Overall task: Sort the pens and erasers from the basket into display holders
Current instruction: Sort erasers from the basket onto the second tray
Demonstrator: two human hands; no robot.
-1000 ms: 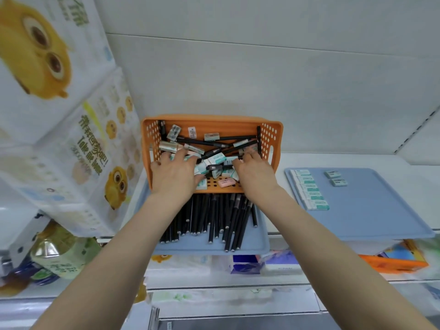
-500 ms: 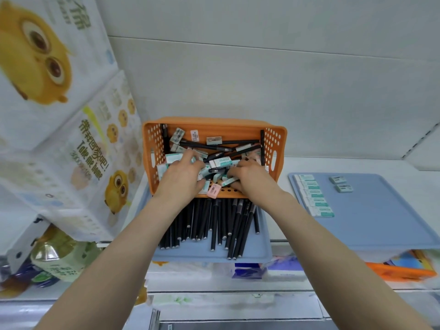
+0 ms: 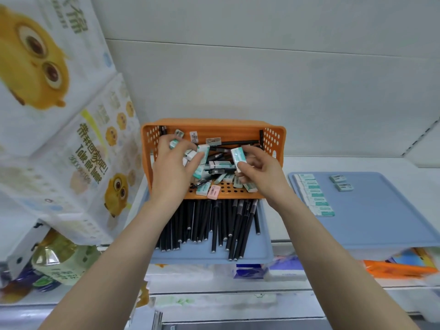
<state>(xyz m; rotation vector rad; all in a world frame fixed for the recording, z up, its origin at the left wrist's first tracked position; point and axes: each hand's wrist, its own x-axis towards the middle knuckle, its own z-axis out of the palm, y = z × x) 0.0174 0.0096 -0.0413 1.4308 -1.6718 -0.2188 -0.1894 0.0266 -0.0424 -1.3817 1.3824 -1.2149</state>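
Observation:
An orange perforated basket (image 3: 273,144) stands on the shelf, holding black pens and white-and-teal erasers (image 3: 220,165). Both hands are inside it. My left hand (image 3: 171,170) grips several erasers (image 3: 201,160) between its fingers and thumb. My right hand (image 3: 262,173) pinches one eraser (image 3: 238,157) in its fingertips and holds more under its curled fingers. In front of the basket, a blue tray (image 3: 263,246) carries a row of black pens (image 3: 214,225). A second blue tray (image 3: 381,210) to the right holds a column of erasers (image 3: 315,195) and two loose ones (image 3: 340,182).
Large tissue packs with yellow owl pictures (image 3: 59,115) crowd the left side. A yellowish bottle (image 3: 57,260) stands below them. Lower shelves hold packaged goods, among them an orange item (image 3: 400,270) at the right. The white back wall rises behind the basket.
Both hands have lifted from the basket floor, now with erasers in their fingers. The right hand turned and raised one eraser. The camera drifted slightly.

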